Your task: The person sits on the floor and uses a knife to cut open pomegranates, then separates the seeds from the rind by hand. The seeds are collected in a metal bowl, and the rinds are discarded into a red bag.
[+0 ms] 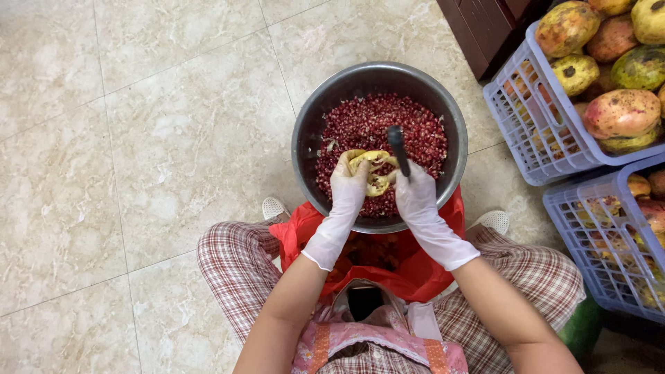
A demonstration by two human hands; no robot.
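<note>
Right, what I see, all placed off the bowl:
bowl (309, 131): metal, on the tiled floor (138, 138), full of red pomegranate seeds (370, 121)
left hand (348, 184): white glove, clenched round a yellow pomegranate piece (373, 166) — over the bowl's near side
right hand (415, 190): gloved, gripping a dark utensil (397, 147), its end above the seeds
red bag (415, 273): under the bowl's near rim
baskets (537, 131): right of the bowl — whole pomegranates (621, 111) inside
</note>
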